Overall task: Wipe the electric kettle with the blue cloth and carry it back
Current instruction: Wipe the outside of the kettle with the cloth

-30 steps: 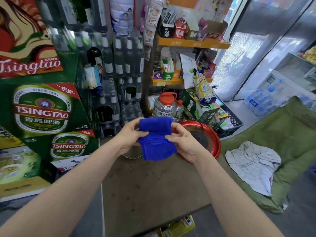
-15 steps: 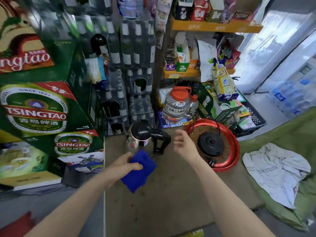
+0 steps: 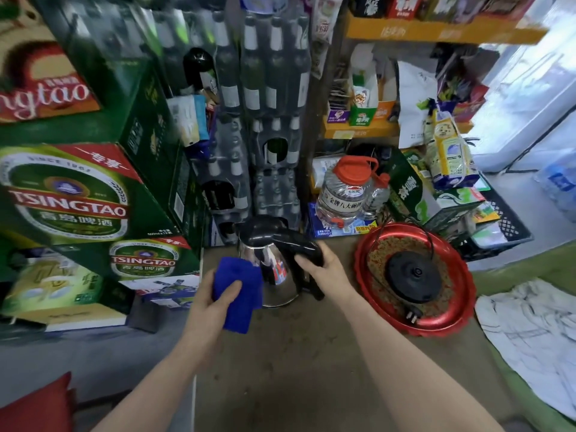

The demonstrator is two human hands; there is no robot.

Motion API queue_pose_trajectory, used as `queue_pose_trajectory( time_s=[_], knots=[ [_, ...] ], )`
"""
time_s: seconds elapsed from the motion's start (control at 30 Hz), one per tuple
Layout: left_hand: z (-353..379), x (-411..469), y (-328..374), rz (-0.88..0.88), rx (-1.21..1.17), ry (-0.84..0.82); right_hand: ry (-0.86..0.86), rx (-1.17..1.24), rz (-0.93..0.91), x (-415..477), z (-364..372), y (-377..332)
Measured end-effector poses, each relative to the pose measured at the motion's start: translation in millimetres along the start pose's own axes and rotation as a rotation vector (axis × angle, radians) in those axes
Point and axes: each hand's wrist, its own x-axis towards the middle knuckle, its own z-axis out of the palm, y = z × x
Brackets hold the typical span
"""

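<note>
Fingers first: the left fingers [image 3: 232, 290] are clamped on the blue cloth [image 3: 241, 277], thumb pressed across its front. The folded cloth is bunched in the left hand [image 3: 212, 307] and hangs a little below it. Its upper edge sits right at the shiny left flank of the electric kettle [image 3: 276, 275], just left of the frame's centre; I cannot tell if it actually touches. On the other side, the right fingers [image 3: 310, 262] wrap round the kettle's black handle [image 3: 296, 243], with the right hand [image 3: 328, 274] gripping it from the right. The kettle stands upright with its lid down, at the far side of the brown tabletop [image 3: 296, 369]. To the right and clear of it, a red tray [image 3: 463, 316] carries the black kettle base [image 3: 414, 275], with its plug [image 3: 413, 317] lying on the tray's near side. Behind, 1 red-capped water jug [image 3: 343, 194] sits at upper centre. Green Tsingtao boxes [image 3: 68, 194] are stacked on the left, and a white cloth [image 3: 530, 332] is crumpled at lower right.
</note>
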Motion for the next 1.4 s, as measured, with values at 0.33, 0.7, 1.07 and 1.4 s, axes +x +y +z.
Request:
queue_pose_trajectory(
  time_s=[0.33, 0.7, 1.07, 1.4],
  knots=[
    [68, -20, 75, 0.868, 1.079, -0.095, 0.222, 0.086, -0.218, -65, -45, -125],
    [113, -74, 92, 1.097, 1.331, 0.057, 0.561, 0.110, -0.346, -138, -67, -193],
    [96, -105, 100, 1.247, 1.338, 0.111, 0.565, 0.145, -0.483, -166, -44, -236],
    [82, -91, 163, 1.130, 1.028, -0.027, 0.577, 0.112, -0.440, -171, -36, -249]
  ],
)
